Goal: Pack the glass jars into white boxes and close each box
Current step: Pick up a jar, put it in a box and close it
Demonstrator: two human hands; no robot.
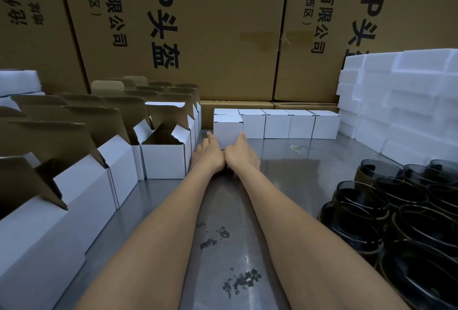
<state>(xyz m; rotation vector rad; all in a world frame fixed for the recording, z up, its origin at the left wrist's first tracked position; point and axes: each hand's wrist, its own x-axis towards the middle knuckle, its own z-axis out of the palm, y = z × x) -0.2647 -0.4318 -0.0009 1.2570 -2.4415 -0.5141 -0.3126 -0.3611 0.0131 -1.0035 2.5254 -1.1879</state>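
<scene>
A closed white box (226, 127) stands on the metal table (223, 210), at the left end of a row of closed white boxes (288, 123). My left hand (207, 154) lies flat against its left side. On the box's right side, my right hand (241, 154) presses in the same way, and the heels of both hands meet in front of it. The fingers of both hands look straight. Several dark glass jars (396, 210) are grouped at the right, near me. Open white boxes (164, 161) with raised flaps line the left side.
Stacked white foam blocks (396, 101) fill the far right, with another foam block (17, 82) at the far left. Large brown cartons (210, 37) form a wall behind the table. Dark scuffs (240, 282) mark the metal between my forearms.
</scene>
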